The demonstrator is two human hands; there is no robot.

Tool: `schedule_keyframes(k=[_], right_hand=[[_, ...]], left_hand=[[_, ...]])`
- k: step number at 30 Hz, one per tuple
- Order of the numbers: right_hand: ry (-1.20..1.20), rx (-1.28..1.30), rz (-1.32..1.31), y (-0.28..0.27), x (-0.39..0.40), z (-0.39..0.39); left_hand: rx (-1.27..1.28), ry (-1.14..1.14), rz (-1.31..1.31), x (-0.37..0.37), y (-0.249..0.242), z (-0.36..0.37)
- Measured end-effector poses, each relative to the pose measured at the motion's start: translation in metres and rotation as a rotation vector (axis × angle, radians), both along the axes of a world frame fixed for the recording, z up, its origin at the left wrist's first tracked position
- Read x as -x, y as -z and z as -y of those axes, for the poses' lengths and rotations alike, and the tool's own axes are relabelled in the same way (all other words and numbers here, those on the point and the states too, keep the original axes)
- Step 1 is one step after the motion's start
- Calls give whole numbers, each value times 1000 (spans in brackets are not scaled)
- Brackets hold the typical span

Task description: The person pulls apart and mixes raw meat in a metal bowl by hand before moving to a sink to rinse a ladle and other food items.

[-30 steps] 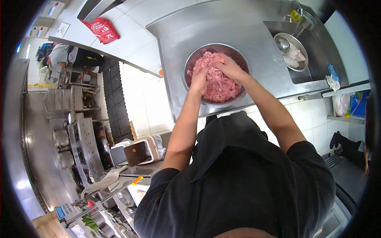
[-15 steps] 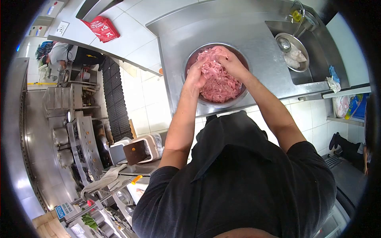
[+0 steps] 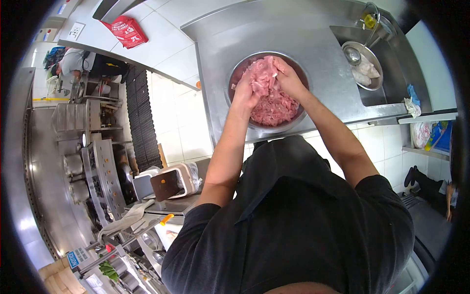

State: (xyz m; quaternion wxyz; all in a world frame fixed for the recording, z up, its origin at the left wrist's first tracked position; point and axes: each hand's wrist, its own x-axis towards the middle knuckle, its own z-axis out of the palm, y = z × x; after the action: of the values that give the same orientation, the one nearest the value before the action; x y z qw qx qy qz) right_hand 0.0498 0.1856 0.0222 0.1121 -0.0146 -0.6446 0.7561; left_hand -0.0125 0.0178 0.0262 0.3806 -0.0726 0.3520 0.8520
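A round metal bowl (image 3: 304, 73) on the steel counter holds a heap of sliced raw pink meat (image 3: 274, 110). My left hand (image 3: 246, 92) is at the bowl's left side, its fingers curved round a clump of meat. From the right, my right hand (image 3: 290, 81) presses on the same clump, with the thumb side toward the middle. The clump sits between both hands above the rest of the meat. Meat hides part of the fingertips.
Right of the steel counter (image 3: 323, 59), a sink (image 3: 391, 93) holds a metal colander (image 3: 376, 84) with pale pieces and a ladle. A red packet (image 3: 128, 32) is at the upper left. One person (image 3: 78, 62) bends at the far left; another (image 3: 433, 185) is partly visible at right.
Both hands have closed in on a clump of meat and raised it slightly. The lower heap shows more separately beneath it.
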Motion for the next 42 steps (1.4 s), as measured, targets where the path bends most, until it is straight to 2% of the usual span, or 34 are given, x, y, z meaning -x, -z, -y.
schedule_keyframes(k=[2, 5, 8, 11, 14, 17, 20, 23, 26, 29, 32, 35, 36, 38, 39, 42], right_hand=[[16, 26, 56, -18, -3, 4], [-2, 126, 130, 8, 10, -6], [116, 89, 227, 23, 13, -14], [28, -84, 195, -11, 1, -2], [39, -241, 167, 7, 5, 4], [39, -183, 137, 26, 17, -1], [41, 42, 163, 29, 20, 5], [-144, 291, 166, 3, 8, 0], [-171, 335, 164, 3, 8, 0], [-225, 493, 140, 11, 7, -3], [-106, 240, 139, 19, 4, -3], [-22, 183, 365, -3, -4, 10], [-19, 129, 400, -10, -6, 16], [-51, -106, 282, -1, -2, 20], [-42, -229, 196, 6, 0, 22], [-4, -324, 154, 17, 7, 15]], left_hand=[[132, 8, -199, 4, 8, -1], [264, -133, -214, -6, -8, -4], [389, -135, -454, -1, 19, 5], [434, -73, -603, 1, 35, 11], [375, -27, -577, -2, 34, 10], [178, -91, -415, -8, 24, 7], [141, -102, -293, -9, 14, 6], [49, -66, -238, -7, 10, 4], [20, -23, -197, -7, 10, 8], [5, -3, -187, -2, 13, 10], [391, -31, -508, -3, 6, 11], [863, -145, -992, -3, 21, 11], [871, -181, -1055, -3, 27, 10], [885, -248, -1178, -5, 39, 8], [825, -228, -1124, -11, 33, 7], [755, -202, -1022, -16, 21, 6]])
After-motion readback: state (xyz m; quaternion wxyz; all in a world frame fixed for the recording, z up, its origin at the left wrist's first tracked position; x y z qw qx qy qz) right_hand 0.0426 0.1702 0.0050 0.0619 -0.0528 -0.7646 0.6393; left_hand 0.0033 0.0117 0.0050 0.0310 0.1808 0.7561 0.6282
